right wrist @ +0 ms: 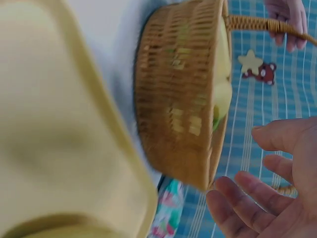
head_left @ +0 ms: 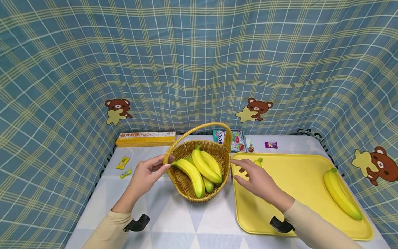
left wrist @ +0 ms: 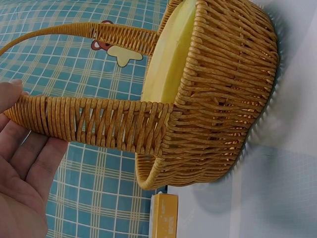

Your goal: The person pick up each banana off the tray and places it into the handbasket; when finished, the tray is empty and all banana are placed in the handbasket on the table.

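Note:
A wicker basket [head_left: 178, 186] with a tall arched handle [head_left: 192, 130] stands on the table, with several bananas [head_left: 190, 175] lying inside. My left hand [head_left: 146, 177] grips the left side of the handle; in the left wrist view the thumb [left wrist: 9, 94] lies on one face and the fingers on the other. My right hand [head_left: 259, 181] is spread beside the basket's right side, over the yellow tray [head_left: 292, 207], holding nothing. Partly hidden behind that hand is a banana [head_left: 259, 161] on the tray. Another banana [head_left: 340, 195] lies at the tray's right edge.
A pasta box [head_left: 146, 139] lies at the back left, with two small yellow-green packets [head_left: 122, 162] in front. Behind the basket are a FOX'S candy bag [head_left: 237, 140], a lollipop [head_left: 250, 148] and a purple packet [head_left: 271, 145]. A plaid curtain [head_left: 199, 69] surrounds the table.

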Demonstrator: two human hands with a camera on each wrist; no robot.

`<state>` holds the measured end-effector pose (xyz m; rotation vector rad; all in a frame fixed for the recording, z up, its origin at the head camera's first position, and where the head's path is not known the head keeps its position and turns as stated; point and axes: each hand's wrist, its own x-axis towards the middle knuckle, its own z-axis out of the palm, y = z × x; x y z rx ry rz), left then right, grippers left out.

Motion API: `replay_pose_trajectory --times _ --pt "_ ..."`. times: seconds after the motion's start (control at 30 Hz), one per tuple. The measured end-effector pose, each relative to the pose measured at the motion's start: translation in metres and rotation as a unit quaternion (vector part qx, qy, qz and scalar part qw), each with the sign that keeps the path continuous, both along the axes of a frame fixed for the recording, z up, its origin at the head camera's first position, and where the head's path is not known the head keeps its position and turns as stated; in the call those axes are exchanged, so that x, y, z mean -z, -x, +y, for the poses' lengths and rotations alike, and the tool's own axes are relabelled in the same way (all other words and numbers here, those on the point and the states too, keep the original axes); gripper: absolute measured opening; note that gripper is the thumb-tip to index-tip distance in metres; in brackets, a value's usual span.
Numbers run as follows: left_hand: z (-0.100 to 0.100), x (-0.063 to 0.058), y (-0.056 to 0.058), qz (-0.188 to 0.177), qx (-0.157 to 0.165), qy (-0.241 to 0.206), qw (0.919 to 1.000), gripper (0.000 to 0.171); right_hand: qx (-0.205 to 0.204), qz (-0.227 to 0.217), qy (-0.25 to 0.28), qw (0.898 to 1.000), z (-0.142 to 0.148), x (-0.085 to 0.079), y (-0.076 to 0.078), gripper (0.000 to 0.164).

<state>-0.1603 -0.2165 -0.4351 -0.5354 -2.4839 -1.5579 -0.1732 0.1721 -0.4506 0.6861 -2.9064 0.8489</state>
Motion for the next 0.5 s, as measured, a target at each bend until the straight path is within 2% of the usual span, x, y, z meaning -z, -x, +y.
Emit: replay_pose_trajectory --times 0.27,0.5 --pt "0.000 0.000 0.000 0.000 0.003 -0.007 1.0000 0.027 0.051 -0.013 -0.020 0.998 0.036 0.011 0.000 0.056" --pt "0.000 0.002 0.001 0.000 0.006 -0.009 0.9999 0.028 0.082 -0.024 -0.025 0.996 0.058 0.030 0.002 0.056"
